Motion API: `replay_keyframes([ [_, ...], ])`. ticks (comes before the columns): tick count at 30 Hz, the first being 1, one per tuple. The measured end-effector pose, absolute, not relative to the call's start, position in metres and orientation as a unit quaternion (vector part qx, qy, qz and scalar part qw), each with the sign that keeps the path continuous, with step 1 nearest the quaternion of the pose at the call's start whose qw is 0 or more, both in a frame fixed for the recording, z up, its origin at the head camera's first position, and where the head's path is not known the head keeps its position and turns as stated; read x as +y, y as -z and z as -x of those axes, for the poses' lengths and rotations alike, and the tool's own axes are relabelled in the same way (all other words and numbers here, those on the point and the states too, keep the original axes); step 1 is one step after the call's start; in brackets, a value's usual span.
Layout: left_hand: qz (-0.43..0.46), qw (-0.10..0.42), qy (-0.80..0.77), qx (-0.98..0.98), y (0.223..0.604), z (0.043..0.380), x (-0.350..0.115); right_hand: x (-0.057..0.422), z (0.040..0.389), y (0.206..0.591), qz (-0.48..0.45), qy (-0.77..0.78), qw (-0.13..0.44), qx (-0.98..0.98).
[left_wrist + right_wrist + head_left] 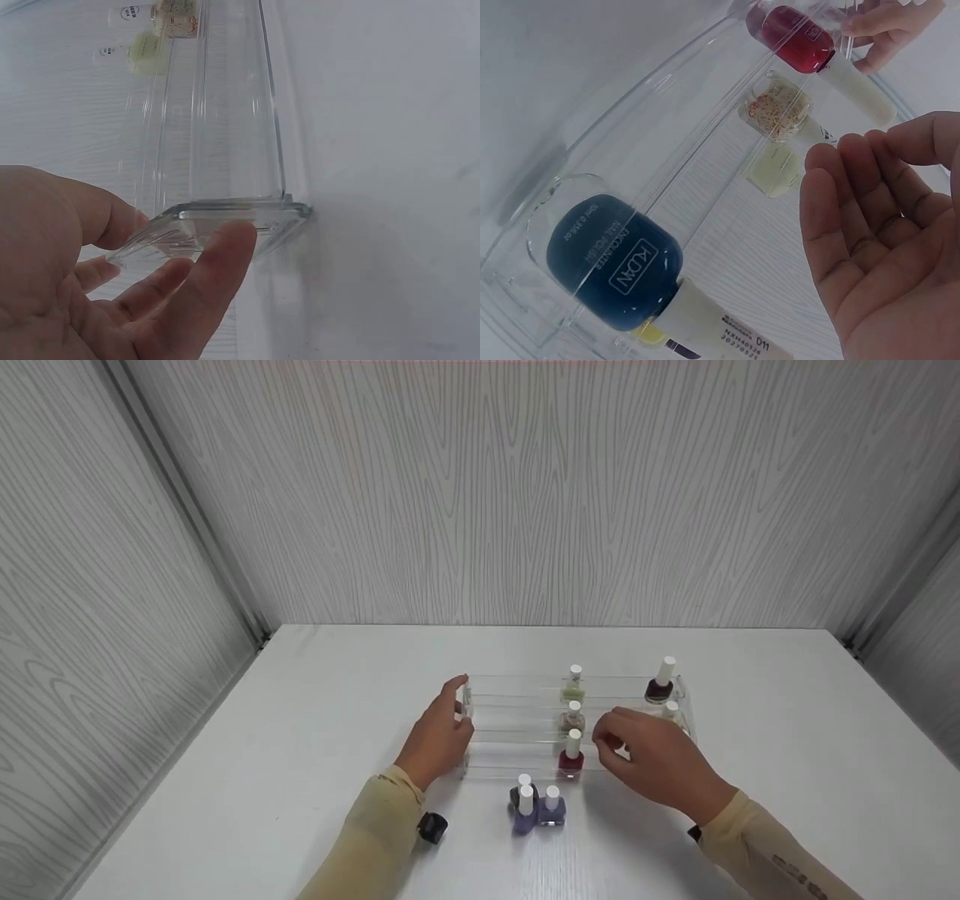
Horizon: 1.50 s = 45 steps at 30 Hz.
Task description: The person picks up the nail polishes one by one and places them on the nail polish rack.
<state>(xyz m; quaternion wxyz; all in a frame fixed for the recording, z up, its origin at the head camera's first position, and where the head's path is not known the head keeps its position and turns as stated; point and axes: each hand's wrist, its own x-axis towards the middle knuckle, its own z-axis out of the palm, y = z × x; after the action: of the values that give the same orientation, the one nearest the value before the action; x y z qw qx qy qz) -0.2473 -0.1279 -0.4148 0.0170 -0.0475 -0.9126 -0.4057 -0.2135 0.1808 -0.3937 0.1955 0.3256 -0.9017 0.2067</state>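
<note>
My left hand grips the left end of a clear stepped rack, thumb and fingers at its end panel. Over the rack's right half is my right hand, fingers loosely bent and holding nothing. Close to it, a blue nail polish bottle stands in the front tier; in the head view the hand hides it. A red nail polish bottle shares that tier. Behind the red one stand a glitter bottle and a pale green bottle. A dark bottle occupies the back tier's right end.
On the white table, a purple bottle, another purple bottle and a dark bottle cluster before the rack. A white cap shows behind my right hand. A small black object is beside my left sleeve. Grey wood-grain panels enclose the table.
</note>
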Motion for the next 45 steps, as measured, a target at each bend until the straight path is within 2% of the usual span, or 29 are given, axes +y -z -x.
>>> replay_keyframes([
  [11, 0.05, 0.007, 0.407, -0.912, 0.416, 0.244, -0.132, 0.176, 0.208, 0.397, -0.347, -0.203, 0.183, -0.897],
  [18, 0.059, 0.019, 0.406, -0.912, 0.414, 0.244, -0.134, 0.176, 0.212, 0.396, -0.362, -0.187, 0.178, -0.896],
  [30, 0.05, 0.018, 0.4, -0.915, 0.413, 0.245, -0.129, 0.182, 0.213, 0.397, -0.362, -0.18, 0.134, -0.905],
  [33, 0.047, 0.015, 0.404, -0.914, 0.412, 0.245, -0.129, 0.179, 0.212, 0.395, -0.37, -0.203, 0.101, -0.901],
  [40, 0.05, 0.016, 0.396, -0.917, 0.411, 0.245, -0.132, 0.165, 0.199, 0.384, -0.367, -0.33, -0.021, -0.869],
  [45, 0.054, 0.02, 0.391, -0.919, 0.41, 0.245, -0.131, 0.156, 0.187, 0.383, -0.358, -0.353, -0.063, -0.862],
])
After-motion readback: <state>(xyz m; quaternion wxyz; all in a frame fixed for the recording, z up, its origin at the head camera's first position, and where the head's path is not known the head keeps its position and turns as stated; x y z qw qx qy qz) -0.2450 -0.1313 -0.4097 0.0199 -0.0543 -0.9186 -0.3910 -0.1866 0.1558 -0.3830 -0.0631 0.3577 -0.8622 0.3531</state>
